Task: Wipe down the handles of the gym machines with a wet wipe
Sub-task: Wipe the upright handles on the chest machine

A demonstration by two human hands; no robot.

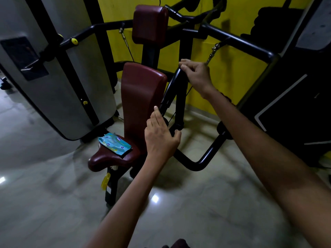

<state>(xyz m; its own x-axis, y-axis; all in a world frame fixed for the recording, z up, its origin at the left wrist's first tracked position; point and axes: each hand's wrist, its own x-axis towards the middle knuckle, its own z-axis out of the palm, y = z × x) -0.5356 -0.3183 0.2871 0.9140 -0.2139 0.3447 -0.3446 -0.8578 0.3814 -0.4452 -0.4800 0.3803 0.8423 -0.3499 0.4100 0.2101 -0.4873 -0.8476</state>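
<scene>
Reaching forward with both bare arms, you have your right hand [196, 76] at about one o'clock, fingers curled over the top end of the black handle [171, 90] that slants down beside the maroon backrest [141, 97]. Your left hand [161, 136] sits lower, near the middle of the view, fingers straight and pointing up along the handle's lower stretch, thumb spread toward the bar's bottom end; whether the palm actually presses the bar you cannot tell from here. No wipe shows in either hand; whether one is tucked under the right fingers cannot be told. The blue pack of wet wipes [114, 143] lies at nine o'clock from your left hand, flat on the maroon seat [107, 158], well apart from both hands. A chain link [212, 53] hangs from the black frame bar [238, 43] just above your right hand. At ten o'clock stands the grey weight-stack shroud [71, 86]; behind the machine is a yellow wall [229, 72].
</scene>
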